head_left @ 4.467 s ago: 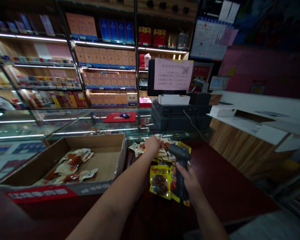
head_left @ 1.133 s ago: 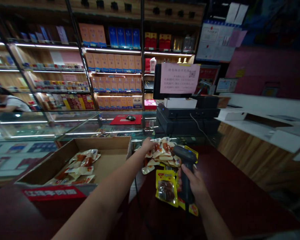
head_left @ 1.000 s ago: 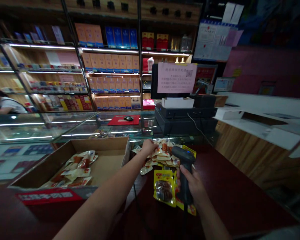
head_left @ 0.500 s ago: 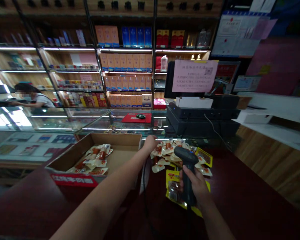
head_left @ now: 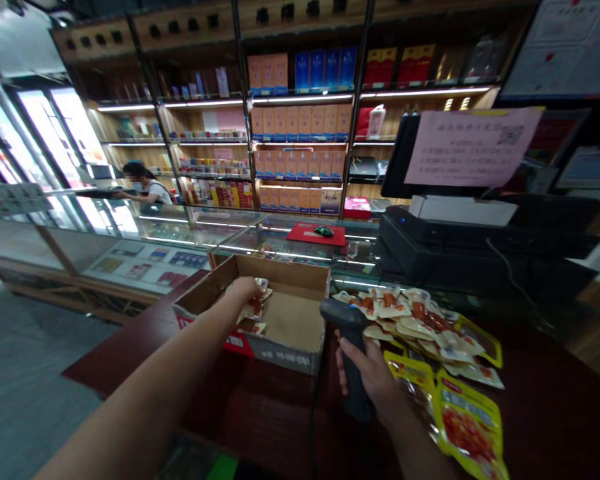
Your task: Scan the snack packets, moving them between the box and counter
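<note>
My left hand (head_left: 244,291) reaches into an open cardboard box (head_left: 300,322) on the dark red counter, its fingers closed over small white-and-red snack packets (head_left: 254,311) inside. A black barcode scanner (head_left: 349,353) stands upright in my right hand (head_left: 370,373), which grips its handle just right of the box. A heap of similar snack packets (head_left: 410,320) lies to the right of the scanner. Yellow pouches (head_left: 460,420) lie nearer me at the right.
A black till with a screen and a pink notice (head_left: 473,147) stands behind the heap. Glass display cases (head_left: 180,233) run left, with a red mouse mat and mouse (head_left: 323,232) on top. Shelves of boxed goods fill the back wall. A person (head_left: 143,183) sits far left.
My left hand left the heap of packets and moved left into the cardboard box. My view swung left, so the heap now lies at the right. The scanner stays in my right hand.
</note>
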{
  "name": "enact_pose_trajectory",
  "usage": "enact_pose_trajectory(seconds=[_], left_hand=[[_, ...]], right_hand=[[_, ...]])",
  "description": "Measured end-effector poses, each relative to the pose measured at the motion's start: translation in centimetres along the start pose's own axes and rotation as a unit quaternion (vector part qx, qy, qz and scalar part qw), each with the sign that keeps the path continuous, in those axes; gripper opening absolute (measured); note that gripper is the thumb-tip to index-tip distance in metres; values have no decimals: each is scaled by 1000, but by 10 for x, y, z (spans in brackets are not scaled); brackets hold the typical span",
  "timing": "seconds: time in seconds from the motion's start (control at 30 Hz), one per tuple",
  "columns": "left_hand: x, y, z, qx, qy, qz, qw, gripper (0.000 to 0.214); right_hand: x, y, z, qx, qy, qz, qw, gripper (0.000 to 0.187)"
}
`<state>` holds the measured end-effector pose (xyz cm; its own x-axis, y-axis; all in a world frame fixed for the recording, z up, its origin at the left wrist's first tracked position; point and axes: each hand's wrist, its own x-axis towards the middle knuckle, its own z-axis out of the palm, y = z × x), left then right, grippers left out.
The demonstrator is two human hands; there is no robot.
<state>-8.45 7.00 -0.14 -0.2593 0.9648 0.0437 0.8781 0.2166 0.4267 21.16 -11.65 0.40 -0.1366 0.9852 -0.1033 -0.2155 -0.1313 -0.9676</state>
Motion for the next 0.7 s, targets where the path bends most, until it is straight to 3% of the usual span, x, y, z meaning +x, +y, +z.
enact_pose_trajectory(seconds=[0.13,0.3,0.47,0.6,0.7], left_hand=[[0,4,13,94,-54,-20,994,17],[1,11,17,75,-58,16,995,15],[-4,4,24,44,-171,-9,984,24],[-11,3,28,29,-292,-18,956,30],[-18,8,30,21,-306,10,952,28]], right_hand=[[4,1,8,-15,-10,0,1000,45],[9,1,9,-14,-7,-7,1000,44],[5,2,9,-10,-9,-9,1000,43],[-5,2,5,-10,2,-4,1000,42],[-10,2,-1,-9,16,-2,1000,42]])
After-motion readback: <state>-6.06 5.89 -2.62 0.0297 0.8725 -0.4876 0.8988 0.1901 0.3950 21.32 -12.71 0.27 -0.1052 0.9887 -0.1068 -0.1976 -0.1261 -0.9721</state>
